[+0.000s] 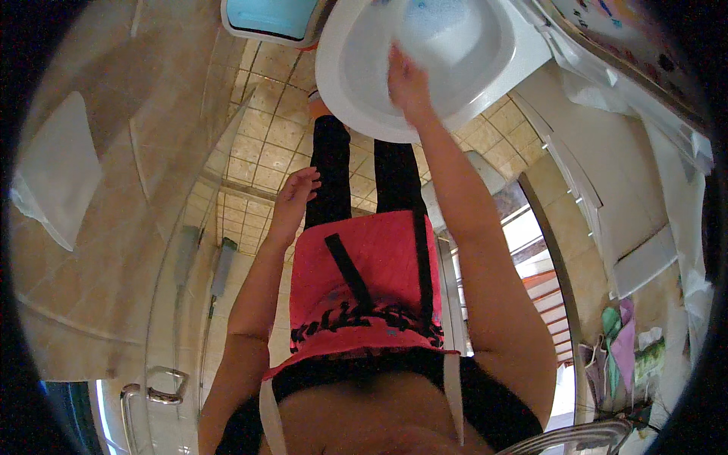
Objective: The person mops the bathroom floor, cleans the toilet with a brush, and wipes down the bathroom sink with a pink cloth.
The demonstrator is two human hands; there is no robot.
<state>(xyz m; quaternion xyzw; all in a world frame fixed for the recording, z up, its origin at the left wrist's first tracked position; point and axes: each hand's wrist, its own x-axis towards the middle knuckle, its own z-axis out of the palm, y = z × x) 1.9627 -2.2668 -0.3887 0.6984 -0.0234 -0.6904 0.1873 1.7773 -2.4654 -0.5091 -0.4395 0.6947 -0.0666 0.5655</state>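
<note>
My right hand (407,79) reaches over a white washbasin (364,108). It is blurred, and I cannot tell whether something is in its fingers. Bluish-white, cloudy water or foam (435,25) shows in the bowl beyond it. My left hand (298,186) hangs near my left thigh, with loosely bent fingers and nothing visible in it. A pink apron (364,250) with black straps covers my front above black trousers (330,170).
A white bin (270,34) with a light-blue inside stands left of the basin. On the left is a glass shower panel with a metal handle (165,392). White cabinet doors (569,159) line the right. Green and purple cloths (625,335) hang at lower right.
</note>
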